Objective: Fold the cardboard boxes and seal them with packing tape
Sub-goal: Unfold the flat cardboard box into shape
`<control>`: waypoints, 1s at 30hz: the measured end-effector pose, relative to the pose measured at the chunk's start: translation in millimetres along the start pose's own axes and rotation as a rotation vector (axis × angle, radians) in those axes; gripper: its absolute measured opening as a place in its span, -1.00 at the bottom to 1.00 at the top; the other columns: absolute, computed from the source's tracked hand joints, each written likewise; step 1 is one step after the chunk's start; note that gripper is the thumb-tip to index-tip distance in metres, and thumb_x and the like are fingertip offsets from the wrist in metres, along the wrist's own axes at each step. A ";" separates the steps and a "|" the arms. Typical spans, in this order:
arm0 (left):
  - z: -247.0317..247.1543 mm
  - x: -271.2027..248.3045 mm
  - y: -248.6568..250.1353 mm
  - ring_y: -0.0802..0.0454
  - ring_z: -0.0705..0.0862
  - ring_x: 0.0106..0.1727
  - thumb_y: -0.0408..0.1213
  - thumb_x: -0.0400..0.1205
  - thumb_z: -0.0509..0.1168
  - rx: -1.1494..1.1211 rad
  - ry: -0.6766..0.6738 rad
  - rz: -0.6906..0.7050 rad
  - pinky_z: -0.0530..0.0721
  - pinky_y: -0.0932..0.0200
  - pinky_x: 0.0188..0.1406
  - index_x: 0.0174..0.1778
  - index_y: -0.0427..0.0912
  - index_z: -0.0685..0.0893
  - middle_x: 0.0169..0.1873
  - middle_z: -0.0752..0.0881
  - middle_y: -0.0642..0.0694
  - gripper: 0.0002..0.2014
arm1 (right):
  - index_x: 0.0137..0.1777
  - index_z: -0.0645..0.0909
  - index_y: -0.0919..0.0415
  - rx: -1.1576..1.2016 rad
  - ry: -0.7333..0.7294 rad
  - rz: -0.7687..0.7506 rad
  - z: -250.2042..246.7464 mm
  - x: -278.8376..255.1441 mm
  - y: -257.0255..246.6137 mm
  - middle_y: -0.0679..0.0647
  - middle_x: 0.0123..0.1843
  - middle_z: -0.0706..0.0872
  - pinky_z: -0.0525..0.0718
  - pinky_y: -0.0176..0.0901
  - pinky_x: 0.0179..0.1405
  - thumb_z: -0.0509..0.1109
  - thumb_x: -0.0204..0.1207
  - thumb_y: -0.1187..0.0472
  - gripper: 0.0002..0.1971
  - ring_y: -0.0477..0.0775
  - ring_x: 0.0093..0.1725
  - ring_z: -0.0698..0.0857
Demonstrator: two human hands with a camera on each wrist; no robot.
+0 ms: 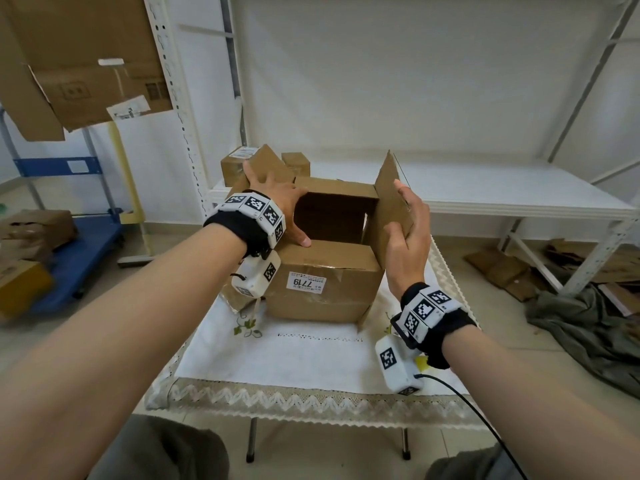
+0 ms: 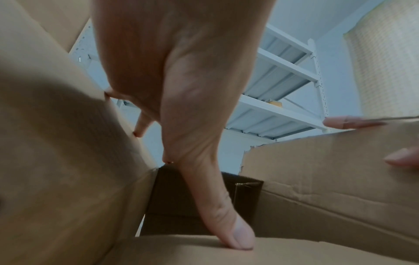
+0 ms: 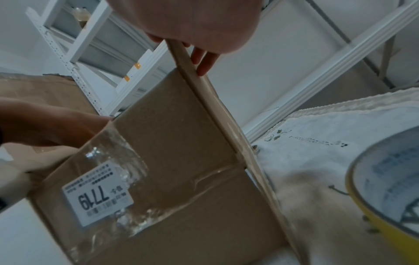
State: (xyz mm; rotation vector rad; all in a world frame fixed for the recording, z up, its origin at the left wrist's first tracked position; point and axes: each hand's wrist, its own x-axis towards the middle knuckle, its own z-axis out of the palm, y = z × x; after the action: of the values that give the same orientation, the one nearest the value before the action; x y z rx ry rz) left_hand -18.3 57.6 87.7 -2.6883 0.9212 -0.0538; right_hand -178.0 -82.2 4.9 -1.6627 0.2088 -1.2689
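The cardboard box [image 1: 322, 278] stands on the white lace-edged tablecloth [image 1: 277, 362] of a small table, its top still open. The near flap [image 1: 329, 252] and the far flap [image 1: 336, 190] are already folded in; the two side flaps stand up.

The left hand [image 1: 277, 206] is spread flat, fingers straight against the left flap [image 1: 266, 164], while its thumb [image 2: 229, 231] presses down on the near flap. It grips nothing; it only pushes. The right hand [image 1: 407, 233] holds the right flap [image 1: 389, 199], fingers curled over the free edge with the thumb on the near face.

The box looks light and apparently empty, though its dim interior shows poorly in the head view. Corrugated board of this kind is stiff across a panel but gives readily along its scored creases, so the flaps should swing in with little force. Old clear tape [image 3: 127, 161] and a white label [image 3: 97, 193] reading 7719 mark the front; the board is creased, so it has probably softened with use. The surest hold is near a flap's free edge, pushing flat-handed toward the middle, while one hand steadies the light carton against sliding on the cloth.

A yellow-rimmed roll of packing tape [image 3: 385, 188] lies on the cloth just beside the box's right side, ready for sealing.
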 end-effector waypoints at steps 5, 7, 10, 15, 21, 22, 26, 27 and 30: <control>6.3 3.7 -1.3 -0.38 -0.21 0.74 0.58 0.24 0.38 -0.032 -0.154 -0.045 -0.41 -0.71 0.45 0.70 0.14 0.27 0.72 0.23 -0.08 0.12 | 0.72 0.16 -0.29 -0.266 -0.436 -0.028 1.2 -0.7 1.2 -0.10 0.52 0.44 0.41 -0.18 0.44 0.34 0.54 -0.17 -0.25 -0.14 0.48 0.42; 4.7 3.1 -5.8 -0.41 -0.15 0.73 0.52 0.26 0.43 -0.092 -0.096 -0.043 -0.39 -0.70 0.46 0.69 0.14 0.28 0.71 0.24 -0.05 0.09 | 0.66 0.34 -0.28 -0.418 -0.603 -0.022 5.0 -2.8 7.9 -0.11 0.58 0.44 0.31 0.02 0.56 0.24 0.49 -0.41 -0.28 -0.14 0.52 0.34; -10.5 -7.7 -12.1 -0.55 0.03 0.68 0.33 0.34 0.53 -0.172 0.064 -0.221 -0.03 -0.71 0.52 0.72 -0.03 0.13 0.72 0.14 -0.20 0.13 | 0.43 0.67 -0.09 -0.376 -0.565 -0.009 11.1 -2.4 17.5 -0.15 0.47 0.63 0.36 0.20 0.59 0.20 0.61 -0.29 -0.48 -0.08 0.51 0.47; -51.8 -28.0 -18.7 -0.27 0.63 0.39 0.27 0.60 0.33 -0.765 -0.044 -0.050 0.68 -0.23 0.32 0.77 -0.13 -0.09 0.66 0.31 -0.27 0.02 | 0.67 0.31 -0.03 -0.162 -0.371 0.361 20.1 3.0 16.1 0.06 0.75 0.13 0.33 -0.26 0.57 0.59 0.50 0.16 -0.23 -0.13 0.52 0.41; -33.7 -32.8 34.7 -0.23 0.38 0.62 0.50 0.61 -0.07 -0.435 -0.334 0.129 0.43 -0.13 0.53 0.74 -0.13 0.21 0.69 0.30 -0.20 -0.07 | 0.66 0.32 0.11 0.088 -0.336 0.786 35.5 7.2 20.5 0.01 0.34 0.65 0.65 0.00 0.15 0.43 0.60 0.22 -0.36 0.05 0.30 0.65; -22.8 -29.4 40.0 -0.21 0.37 0.63 0.53 0.57 -0.01 -0.372 -0.311 0.110 0.38 -0.14 0.58 0.72 -0.14 0.26 0.68 0.32 -0.18 -0.03 | 0.55 0.46 0.08 0.077 -0.354 0.801 36.1 5.3 22.9 0.00 0.34 0.68 0.64 0.05 0.16 0.38 0.58 0.21 -0.48 0.06 0.33 0.64; 5.0 -26.0 45.7 -0.25 0.32 0.65 0.56 0.42 0.24 -0.322 -0.194 0.047 0.38 -0.21 0.58 0.73 -0.08 0.21 0.72 0.18 -0.14 0.08 | 0.19 0.58 0.02 0.137 -0.369 1.016 32.0 -2.4 28.2 0.08 0.13 0.65 0.67 0.14 0.00 0.14 0.75 0.10 -0.81 0.18 0.18 0.62; 7.6 -28.2 46.0 -0.28 0.30 0.66 0.56 0.37 0.29 -0.326 -0.178 0.025 0.38 -0.27 0.58 0.73 -0.04 0.18 0.73 0.10 -0.13 0.12 | 0.28 0.57 0.08 0.126 -0.398 1.079 29.3 -4.6 30.4 0.12 0.13 0.62 0.67 0.16 0.01 0.11 0.77 0.01 -0.72 0.21 0.16 0.60; 8.8 -29.8 42.8 -0.33 0.29 0.65 0.55 0.25 0.39 -0.344 -0.166 -0.024 0.38 -0.36 0.55 0.72 0.01 0.17 0.72 0.03 -0.17 0.19 | 0.48 0.46 0.14 0.047 -0.460 1.194 25.2 -11.0 45.5 0.24 0.26 0.55 0.63 0.24 0.20 0.12 0.74 -0.19 -0.50 0.31 0.23 0.56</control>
State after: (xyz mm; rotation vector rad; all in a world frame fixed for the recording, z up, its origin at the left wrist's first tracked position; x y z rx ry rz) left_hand -66.2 45.9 68.7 -2.9573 0.9179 0.3493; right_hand -144.2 -82.6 -36.1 -1.3335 0.7361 0.0048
